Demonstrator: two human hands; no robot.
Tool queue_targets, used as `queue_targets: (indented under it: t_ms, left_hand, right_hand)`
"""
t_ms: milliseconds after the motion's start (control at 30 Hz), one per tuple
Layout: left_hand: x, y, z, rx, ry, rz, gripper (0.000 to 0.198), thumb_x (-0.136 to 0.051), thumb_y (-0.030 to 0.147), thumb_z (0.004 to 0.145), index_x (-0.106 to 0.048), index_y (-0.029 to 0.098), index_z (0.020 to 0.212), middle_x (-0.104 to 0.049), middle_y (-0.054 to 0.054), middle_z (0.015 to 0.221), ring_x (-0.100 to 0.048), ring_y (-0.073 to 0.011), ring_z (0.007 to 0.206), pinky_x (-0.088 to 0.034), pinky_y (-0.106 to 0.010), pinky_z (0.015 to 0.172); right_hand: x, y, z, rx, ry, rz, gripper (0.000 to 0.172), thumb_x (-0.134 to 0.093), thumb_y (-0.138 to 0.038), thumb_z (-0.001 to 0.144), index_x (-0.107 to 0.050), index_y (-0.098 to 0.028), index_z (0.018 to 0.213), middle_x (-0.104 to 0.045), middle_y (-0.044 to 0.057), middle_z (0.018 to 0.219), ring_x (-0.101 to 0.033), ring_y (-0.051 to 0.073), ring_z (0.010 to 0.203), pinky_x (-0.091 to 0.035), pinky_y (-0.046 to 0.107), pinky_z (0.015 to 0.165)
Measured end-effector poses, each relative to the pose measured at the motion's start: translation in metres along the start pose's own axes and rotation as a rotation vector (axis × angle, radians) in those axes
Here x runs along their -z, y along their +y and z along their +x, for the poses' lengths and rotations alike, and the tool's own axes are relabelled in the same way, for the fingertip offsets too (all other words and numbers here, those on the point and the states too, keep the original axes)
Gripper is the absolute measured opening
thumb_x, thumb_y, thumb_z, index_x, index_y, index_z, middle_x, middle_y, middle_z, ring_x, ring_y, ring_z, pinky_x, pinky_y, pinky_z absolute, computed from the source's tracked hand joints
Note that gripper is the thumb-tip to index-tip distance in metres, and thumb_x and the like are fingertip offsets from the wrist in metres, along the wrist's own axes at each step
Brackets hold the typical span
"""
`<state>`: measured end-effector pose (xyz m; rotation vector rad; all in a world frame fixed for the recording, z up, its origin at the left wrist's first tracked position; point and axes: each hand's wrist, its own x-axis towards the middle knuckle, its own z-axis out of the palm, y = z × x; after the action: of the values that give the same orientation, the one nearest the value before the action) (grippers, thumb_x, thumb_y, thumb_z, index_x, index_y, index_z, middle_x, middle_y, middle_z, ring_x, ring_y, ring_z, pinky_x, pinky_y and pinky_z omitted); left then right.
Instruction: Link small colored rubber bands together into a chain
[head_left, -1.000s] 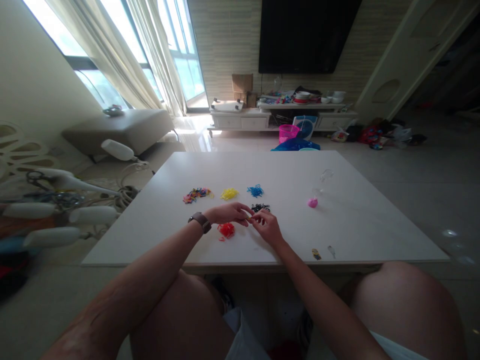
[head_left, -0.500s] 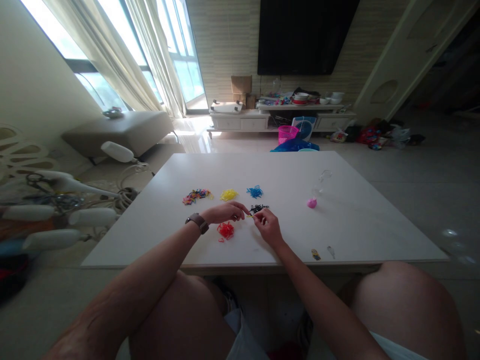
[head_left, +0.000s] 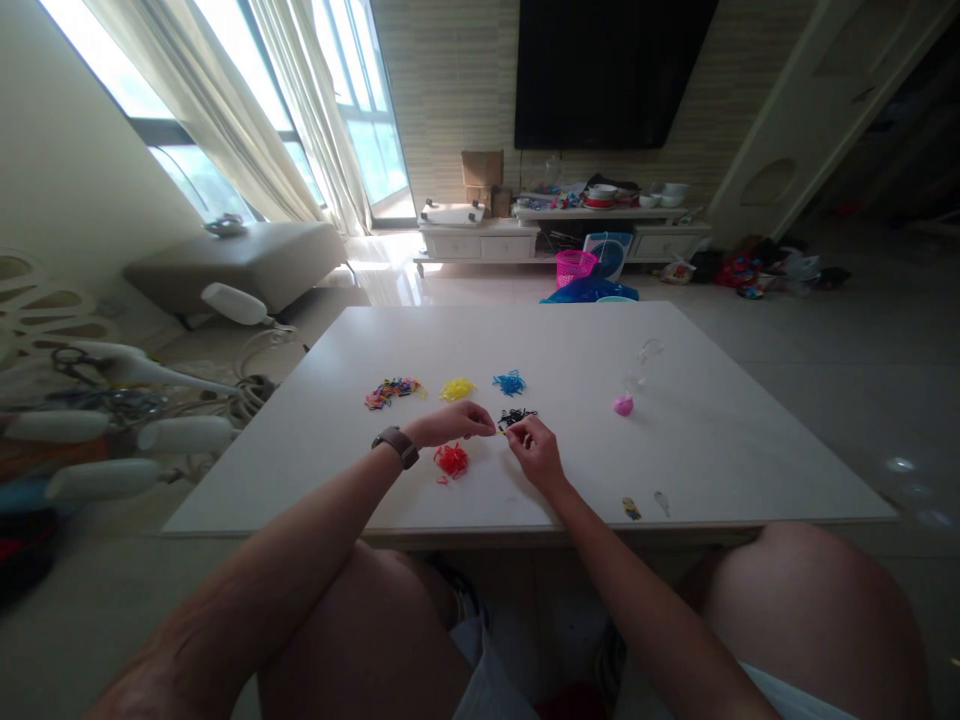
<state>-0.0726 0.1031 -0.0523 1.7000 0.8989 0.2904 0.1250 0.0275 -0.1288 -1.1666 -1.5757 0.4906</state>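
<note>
My left hand (head_left: 457, 422), with a watch on its wrist, and my right hand (head_left: 534, 450) meet over the middle of the white table (head_left: 697, 460). Both pinch a tiny yellowish band (head_left: 500, 431) between their fingertips. Under the left hand lies a red pile of small bands (head_left: 451, 460). A black pile (head_left: 517, 415) sits just beyond my right fingers. Further back lie a mixed-colour pile (head_left: 394, 391), a yellow pile (head_left: 457, 388) and a blue pile (head_left: 510, 382).
A pink object (head_left: 623, 404) and a clear plastic piece (head_left: 651, 351) lie to the right. Two small items (head_left: 632, 508) rest near the table's front edge. White rods and cables (head_left: 150, 400) stand left of the table. My bare knees are below the table.
Both hands have stayed together, shifting very slightly away from me. The small band between the fingertips became visible.
</note>
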Motion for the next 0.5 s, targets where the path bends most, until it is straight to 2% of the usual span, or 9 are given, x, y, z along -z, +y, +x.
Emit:
queue_targets:
  t_ms: [233,500]
  left_hand:
    - [0.0005,-0.0008,0.0013,-0.021,-0.012,0.054,0.037,-0.078,0.048,0.073,-0.078,0.013,0.087,-0.061,-0.002,0.069,-0.041,-0.0097,0.059,-0.029,-0.024,0.053]
    - [0.0007,0.0023,0.003,-0.009,0.047,0.06,0.031,-0.076,0.042,0.072,-0.078,0.013,0.083,-0.061,-0.001,0.067,-0.041,-0.0095,0.058,-0.029,-0.025,0.053]
  right_hand:
    - [0.0007,-0.0014,0.0001,-0.017,0.017,-0.017,0.015,-0.06,-0.029,0.091,-0.061,-0.022,0.077,-0.059,0.0,0.078,-0.053,0.014,0.066,-0.044,0.028,0.062]
    - [0.0005,-0.0022,0.0009,-0.029,0.017,0.004,0.014,-0.06,-0.03,0.091,-0.062,-0.022,0.079,-0.059,0.0,0.078,-0.053,0.014,0.065,-0.044,0.027,0.06]
